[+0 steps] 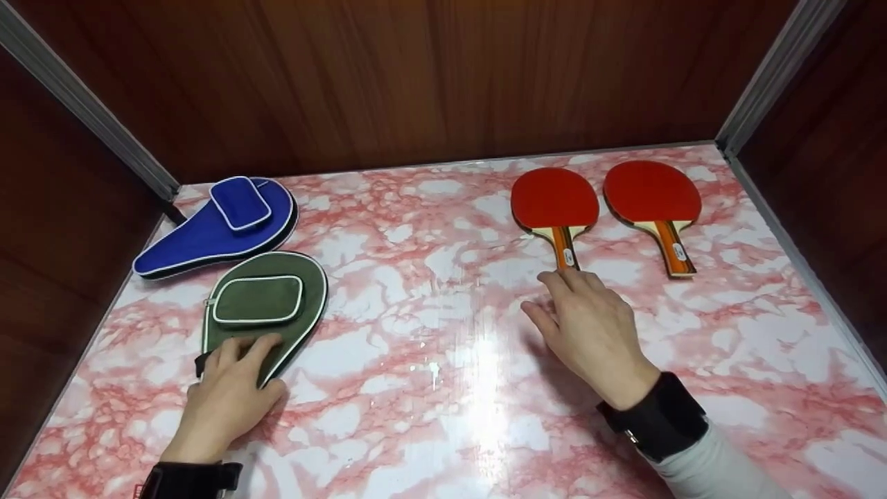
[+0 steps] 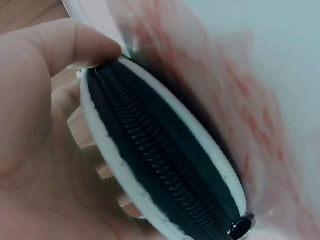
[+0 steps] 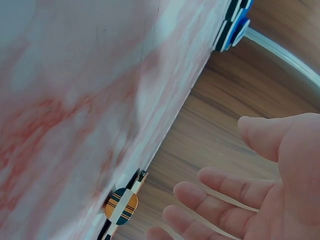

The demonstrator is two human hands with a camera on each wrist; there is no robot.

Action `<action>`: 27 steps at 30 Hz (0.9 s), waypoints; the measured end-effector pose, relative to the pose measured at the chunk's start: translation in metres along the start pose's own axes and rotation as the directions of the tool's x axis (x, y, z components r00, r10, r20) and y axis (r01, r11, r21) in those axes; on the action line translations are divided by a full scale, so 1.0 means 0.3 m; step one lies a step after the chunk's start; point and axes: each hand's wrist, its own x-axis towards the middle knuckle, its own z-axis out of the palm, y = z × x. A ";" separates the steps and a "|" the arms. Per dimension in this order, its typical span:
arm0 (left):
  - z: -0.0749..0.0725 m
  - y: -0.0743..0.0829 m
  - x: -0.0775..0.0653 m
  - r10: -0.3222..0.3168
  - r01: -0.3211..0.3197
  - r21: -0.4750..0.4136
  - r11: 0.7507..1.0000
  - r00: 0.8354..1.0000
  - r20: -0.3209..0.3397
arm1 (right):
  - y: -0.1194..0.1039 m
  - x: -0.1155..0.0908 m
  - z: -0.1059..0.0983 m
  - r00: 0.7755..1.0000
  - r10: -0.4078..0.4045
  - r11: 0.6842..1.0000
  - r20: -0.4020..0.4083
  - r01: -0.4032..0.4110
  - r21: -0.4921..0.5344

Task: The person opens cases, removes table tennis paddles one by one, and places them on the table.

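Note:
In the head view my left hand holds the narrow end of a green table tennis paddle case with white piping. The left wrist view shows the thumb on one side of the case's black zipper and fingers on the other. My right hand hovers near the handle end of a red paddle, its fingers spread and relaxed. In the right wrist view a gap lies between that hand and the striped handle butt.
A second red paddle lies to the right, handle toward me. A blue paddle case lies behind the green one at far left. Dark wood panels close off the back and sides of the pink marbled table.

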 end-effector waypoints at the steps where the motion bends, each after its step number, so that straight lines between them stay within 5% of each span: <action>1: -0.002 -0.002 0.001 0.001 -0.001 0.002 1.000 1.000 0.004 | 0.000 0.000 0.000 1.000 0.003 1.000 0.003 -0.003 -0.001; 6: -0.017 -0.027 -0.003 -0.008 0.007 0.007 1.000 0.999 0.031 | -0.001 0.002 -0.003 1.000 0.003 1.000 0.006 -0.003 -0.005; 15: -0.063 -0.141 -0.001 -0.120 0.121 -0.010 0.993 0.990 0.077 | 0.004 0.006 -0.012 0.999 0.020 1.000 0.028 -0.019 -0.011; 27: -0.121 -0.256 0.036 -0.116 0.121 -0.038 0.992 0.987 0.108 | -0.002 0.004 -0.011 1.000 0.014 1.000 0.016 -0.014 -0.011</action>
